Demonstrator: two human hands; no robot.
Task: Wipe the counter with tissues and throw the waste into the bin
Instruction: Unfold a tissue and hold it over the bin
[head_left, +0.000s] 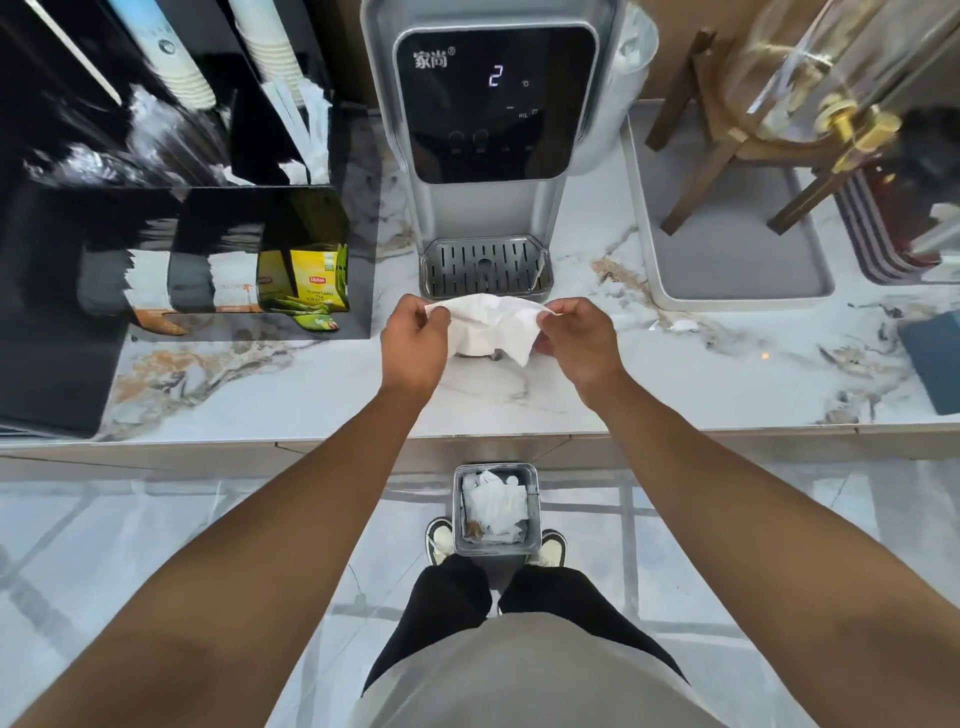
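A white tissue (491, 325) is stretched between both hands just above the marble counter (701, 374), in front of the water dispenser's drip tray (485, 265). My left hand (413, 343) pinches its left corner and my right hand (579, 340) pinches its right corner. The tissue's lower part hangs down, and something small under it is mostly hidden. On the floor below the counter edge, between my feet, stands a small grey bin (494, 512) holding crumpled white tissues.
A grey water dispenser (488, 114) stands at the back centre. A black organiser (171, 208) with cups, straws and yellow tea bags fills the left. A grey tray (727, 260) with a glass drink dispenser on a wooden stand sits at the right, and a dark box (935, 358) lies at the far right.
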